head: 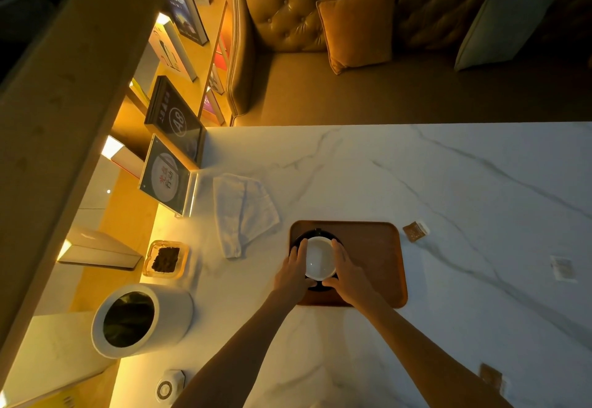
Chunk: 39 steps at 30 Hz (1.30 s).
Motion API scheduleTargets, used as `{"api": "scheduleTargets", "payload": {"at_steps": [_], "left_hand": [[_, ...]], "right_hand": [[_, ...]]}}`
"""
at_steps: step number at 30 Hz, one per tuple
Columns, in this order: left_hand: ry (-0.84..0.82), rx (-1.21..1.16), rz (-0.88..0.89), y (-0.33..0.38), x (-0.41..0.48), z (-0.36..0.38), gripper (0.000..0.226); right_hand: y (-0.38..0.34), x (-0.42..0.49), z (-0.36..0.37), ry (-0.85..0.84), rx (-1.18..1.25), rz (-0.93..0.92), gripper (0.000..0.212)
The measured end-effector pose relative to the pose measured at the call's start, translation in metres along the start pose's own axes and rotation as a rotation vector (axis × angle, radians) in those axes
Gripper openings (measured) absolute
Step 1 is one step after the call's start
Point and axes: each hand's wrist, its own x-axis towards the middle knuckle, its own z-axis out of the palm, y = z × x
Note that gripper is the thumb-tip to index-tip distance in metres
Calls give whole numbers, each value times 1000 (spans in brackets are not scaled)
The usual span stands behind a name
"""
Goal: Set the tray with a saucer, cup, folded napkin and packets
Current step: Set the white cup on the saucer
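A brown wooden tray [374, 247] lies on the white marble table [416, 167]. On its left part sits a black saucer [312, 234] with a white cup [318, 257] standing on it. My left hand [293, 271] holds the cup's left side and my right hand [347, 271] holds its right side, fingers curved round the cup. A white napkin [242, 212] lies loosely folded on the table left of the tray. A brown packet [415, 231] lies right of the tray, a pale packet [562, 267] farther right, another brown packet [491, 377] near the front.
A white cylindrical bin [141, 319] stands at the front left, an amber ashtray [166, 258] with dark grounds behind it. Acrylic sign stands [166, 180] line the table's left edge. A small round white device [168, 387] lies near the front edge. A leather sofa [384, 39] runs behind the table.
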Motion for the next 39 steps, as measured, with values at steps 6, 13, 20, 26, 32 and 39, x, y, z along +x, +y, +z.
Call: {"api": "scheduleTargets", "payload": {"at_steps": [6,13,20,26,32,39], "left_hand": [[0,42,27,-5,0,5,113],[35,43,45,-6,0,7,108],[38,45,49,-5,-2,7,105],[19,30,30,-6,-1,6,106],[-20,-31,-2,-14,-14,4,111],[-57,88,-117,-35,-62,-8,96]], "right_hand": [[0,0,-1,-3,0,-8,101],[0,0,-1,-10,11,0,101],[1,0,0,-13,8,-14,100],[3,0,0,-29,-1,-8,103],[8,-10,-5,-77,65,76,98],[18,-63,-12,-119,84,169,71]]}}
